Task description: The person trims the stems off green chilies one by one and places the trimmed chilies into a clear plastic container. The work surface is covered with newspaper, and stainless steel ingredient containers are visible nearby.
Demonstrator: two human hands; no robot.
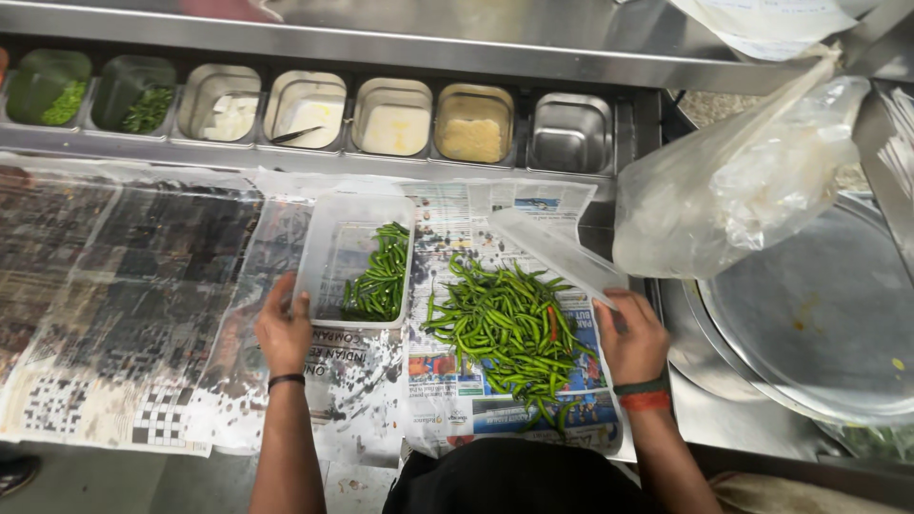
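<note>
My left hand grips the near left corner of a clear plastic tub that holds a bunch of green chillies along its right side. My right hand holds the tub's clear flat lid by its near end, tilted up over the newspaper. Between the hands lies a loose pile of green chillies on a newspaper sheet, with one reddish chilli among them.
Newspaper covers the steel counter to the left. Behind runs a row of steel inset pans with chopped greens, pale and yellow contents. A clear plastic bag hangs at right above a big round steel tray.
</note>
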